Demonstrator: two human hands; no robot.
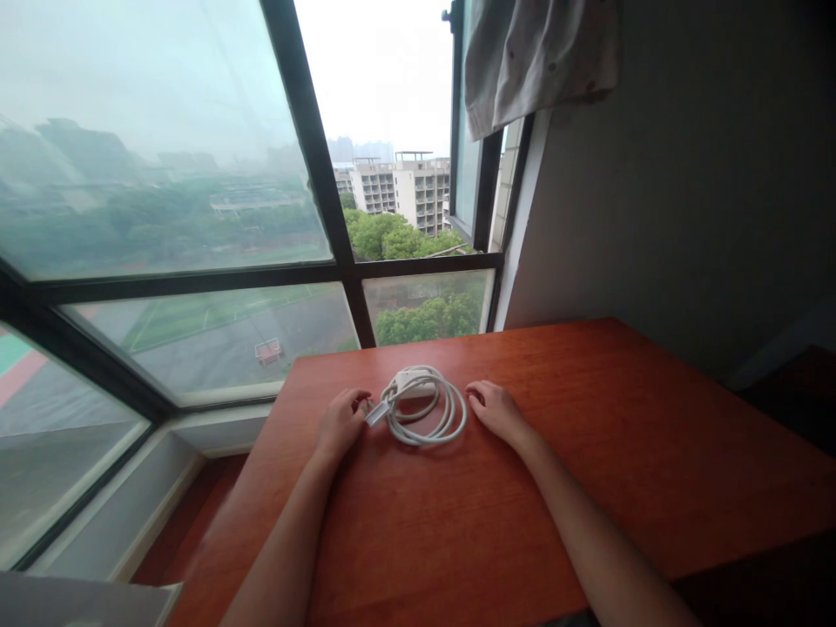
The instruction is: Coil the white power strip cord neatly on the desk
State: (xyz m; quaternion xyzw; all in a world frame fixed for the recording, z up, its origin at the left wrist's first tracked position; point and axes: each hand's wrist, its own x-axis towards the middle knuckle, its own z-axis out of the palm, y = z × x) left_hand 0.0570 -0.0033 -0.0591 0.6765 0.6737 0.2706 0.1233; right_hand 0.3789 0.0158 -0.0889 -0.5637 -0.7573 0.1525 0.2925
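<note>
On a reddish wooden table (588,453) beside a tall window (163,174), a coiled white cable (424,409), flat between two hands. Left of it, the left hand (340,424), fingers curled at the cable's connector end (377,413), actual grip impossible to tell. Right of it, the right hand (496,407), palm down, loosely open, holding nothing, fingertips just beside the coil.

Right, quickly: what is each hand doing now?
Left hand: curled at the plug end of the white cable; grip cannot be told.
Right hand: open, beside the coil, holding nothing.
</note>
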